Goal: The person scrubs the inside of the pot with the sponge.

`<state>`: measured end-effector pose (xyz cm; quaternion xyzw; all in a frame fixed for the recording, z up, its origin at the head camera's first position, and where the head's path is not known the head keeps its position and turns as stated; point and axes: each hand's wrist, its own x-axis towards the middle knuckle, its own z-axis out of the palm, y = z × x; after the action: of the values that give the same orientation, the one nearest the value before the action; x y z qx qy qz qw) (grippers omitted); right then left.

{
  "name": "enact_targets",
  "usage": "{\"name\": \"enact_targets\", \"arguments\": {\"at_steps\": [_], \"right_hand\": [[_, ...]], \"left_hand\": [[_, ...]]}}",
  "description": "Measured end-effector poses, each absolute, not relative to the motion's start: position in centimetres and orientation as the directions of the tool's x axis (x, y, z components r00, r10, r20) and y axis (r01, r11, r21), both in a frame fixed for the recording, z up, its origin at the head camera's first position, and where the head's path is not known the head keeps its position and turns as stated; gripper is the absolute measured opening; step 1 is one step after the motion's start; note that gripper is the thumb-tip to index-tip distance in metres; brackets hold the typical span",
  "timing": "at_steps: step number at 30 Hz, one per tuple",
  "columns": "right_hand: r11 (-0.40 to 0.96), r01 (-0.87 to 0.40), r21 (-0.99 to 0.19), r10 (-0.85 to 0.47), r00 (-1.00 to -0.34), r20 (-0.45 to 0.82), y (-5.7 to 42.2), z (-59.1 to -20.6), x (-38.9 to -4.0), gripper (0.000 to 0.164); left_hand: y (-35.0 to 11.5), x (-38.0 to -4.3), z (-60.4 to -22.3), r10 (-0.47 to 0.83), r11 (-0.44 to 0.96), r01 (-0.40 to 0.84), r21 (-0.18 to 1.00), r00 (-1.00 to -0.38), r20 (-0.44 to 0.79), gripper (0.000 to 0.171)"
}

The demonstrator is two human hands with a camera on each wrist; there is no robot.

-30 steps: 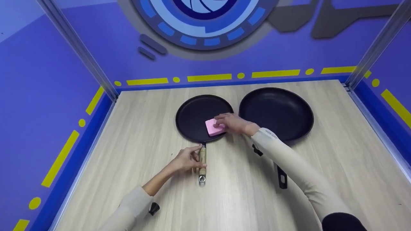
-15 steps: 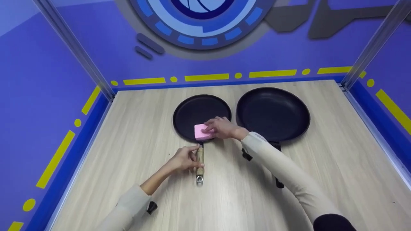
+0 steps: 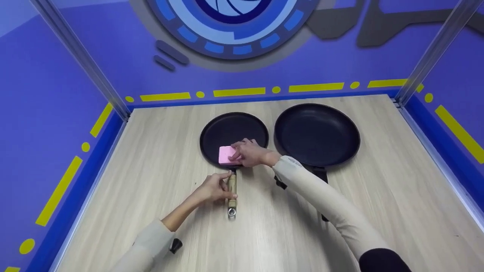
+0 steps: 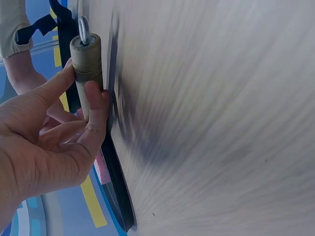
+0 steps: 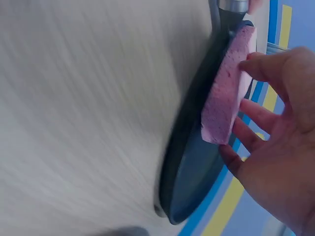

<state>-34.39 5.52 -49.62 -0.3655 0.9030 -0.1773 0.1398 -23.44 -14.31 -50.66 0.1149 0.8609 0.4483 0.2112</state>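
Note:
A flat, shallow black pan [image 3: 234, 128] lies on the table, its wooden handle [image 3: 232, 189] toward me. My left hand [image 3: 214, 188] grips that handle between thumb and fingers; the left wrist view shows the handle [image 4: 87, 61] ending in a metal ring. On the near part of the pan sits a pink sponge [image 3: 225, 155]. My right hand [image 3: 249, 152] holds the sponge from its right side. In the right wrist view the thumb and fingertips pinch the sponge [image 5: 227, 88], which touches the pan close to its rim.
A larger, deeper black frying pan [image 3: 317, 134] stands just right of the flat one. Its black handle [image 3: 321, 173] is partly hidden under my right forearm. Blue printed walls [image 3: 234, 75] enclose the wooden table [image 3: 162, 143] at the back and sides.
My right hand has slid the sponge leftward and a little nearer along the pan's near side. The left hand keeps its grip on the handle. The whole head view has shifted slightly.

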Motion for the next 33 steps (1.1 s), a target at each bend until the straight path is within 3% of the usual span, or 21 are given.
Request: {"name": "enact_targets", "arguments": {"at_steps": [5,15,22,33], "right_hand": [[0.665,-0.626,-0.407,-0.721,-0.681,-0.129,5.5,-49.7,-34.3,0.035],[0.640,-0.694,-0.330,-0.735,-0.678,-0.001,4.0,-50.1,-33.8,0.033],[0.649,-0.708,-0.277,-0.739,-0.674,-0.010,1.7,-50.1,-34.6,0.034],[0.769,-0.606,-0.201,-0.616,-0.788,0.019,-1.3,-50.5,-37.3,0.031]], "left_hand": [[-14.1,-23.5,-50.5,0.386,0.566,-0.024,0.824,-0.876,-0.290,0.088],[-14.0,-23.5,-50.4,0.394,0.557,-0.011,0.831,-0.877,-0.276,0.088],[-14.8,-23.3,-50.5,0.403,0.528,0.005,0.849,-0.882,-0.245,0.090],[-14.4,-23.2,-50.5,0.415,0.499,-0.018,0.866,-0.873,-0.257,0.090]]}}
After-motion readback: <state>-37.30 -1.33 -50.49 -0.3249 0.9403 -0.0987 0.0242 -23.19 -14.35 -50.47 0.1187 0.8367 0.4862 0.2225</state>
